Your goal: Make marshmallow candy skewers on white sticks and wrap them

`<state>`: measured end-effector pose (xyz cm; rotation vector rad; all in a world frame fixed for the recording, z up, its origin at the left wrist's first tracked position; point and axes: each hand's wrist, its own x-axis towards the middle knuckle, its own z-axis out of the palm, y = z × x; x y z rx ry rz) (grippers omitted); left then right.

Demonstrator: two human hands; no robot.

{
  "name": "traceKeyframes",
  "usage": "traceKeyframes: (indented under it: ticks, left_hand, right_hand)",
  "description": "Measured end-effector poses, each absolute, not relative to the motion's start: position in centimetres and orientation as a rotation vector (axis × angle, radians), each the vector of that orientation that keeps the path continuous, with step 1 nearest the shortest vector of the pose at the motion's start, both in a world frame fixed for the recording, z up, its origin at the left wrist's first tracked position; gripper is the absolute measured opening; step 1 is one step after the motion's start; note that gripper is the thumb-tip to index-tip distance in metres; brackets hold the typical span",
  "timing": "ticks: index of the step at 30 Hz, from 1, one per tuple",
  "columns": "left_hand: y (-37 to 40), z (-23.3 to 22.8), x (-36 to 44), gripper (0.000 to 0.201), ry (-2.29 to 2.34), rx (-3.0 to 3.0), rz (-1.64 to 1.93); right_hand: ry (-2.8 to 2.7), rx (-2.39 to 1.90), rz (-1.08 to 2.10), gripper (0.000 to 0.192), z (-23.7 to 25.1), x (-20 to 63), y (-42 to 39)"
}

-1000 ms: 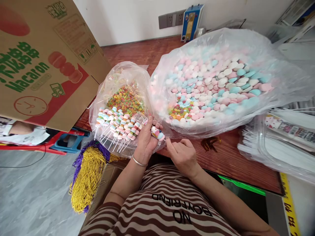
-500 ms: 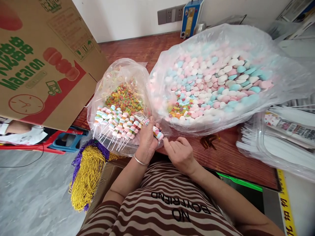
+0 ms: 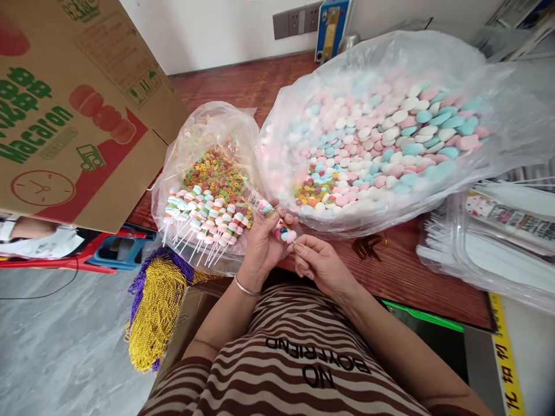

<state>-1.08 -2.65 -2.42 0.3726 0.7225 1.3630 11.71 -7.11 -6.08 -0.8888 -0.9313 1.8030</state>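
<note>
My left hand is wrapped round a marshmallow skewer in a clear printed bag, its colourful candies showing between the fingers. At the skewer's lower end, my right hand pinches with thumb and forefinger; the stick or bag edge there is too small to make out. Just left of my left hand, several unwrapped marshmallow skewers lie with white sticks pointing toward me. Behind them a clear plastic bag holds small ring gummies.
A big clear bag of pastel marshmallows fills the back right. On the left stands a cardboard box. Gold twist ties and packs of white sticks lie to the right. Gold bead strings hang below the table's left edge.
Both hands have shifted slightly right with the skewer. More of the printed bag shows above my left hand, and my right fingers have turned at the skewer's end.
</note>
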Motion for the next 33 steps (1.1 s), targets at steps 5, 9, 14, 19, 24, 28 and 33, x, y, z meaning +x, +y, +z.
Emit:
traceKeyframes:
  ticks: [5, 9, 14, 19, 24, 28, 33]
  left_hand:
    - [-2.1, -2.6, -1.2, 0.011, 0.863, 0.256, 1.4]
    - [-2.0, -2.8, -0.8, 0.015, 0.959, 0.238, 1.372]
    - [-3.3, -3.6, 0.8, 0.021, 0.934, 0.356, 1.379]
    - [-3.2, -3.6, -0.1, 0.038, 0.762, 0.36, 1.263]
    - [-1.0, -2.4, -2.4, 0.015, 0.714, 0.336, 1.43]
    - [-0.3, -1.8, -2.4, 0.016, 0.688, 0.252, 1.466]
    - [0.0, -1.5, -1.4, 0.028, 0.85, 0.18, 1.453]
  right_hand:
    - [-1.814, -1.24, 0.691, 0.026, -7.0, 12.4, -7.6]
    - [-2.079, -1.249, 0.125, 0.03, -7.8, 12.1, -7.6]
    - [-1.796, -1.283, 0.615, 0.032, -7.1, 11.3, -6.8]
    - [-1.13, -1.016, 1.606, 0.038, -6.6, 11.2, -6.4]
    - [-0.87, -0.831, 1.932, 0.04, -6.3, 11.4, -6.6]
    - [-0.758, -0.704, 2.168, 0.033, -6.0, 11.6, -7.1]
    - [-1.451, -1.053, 1.435, 0.027, -6.8, 11.9, -8.0]
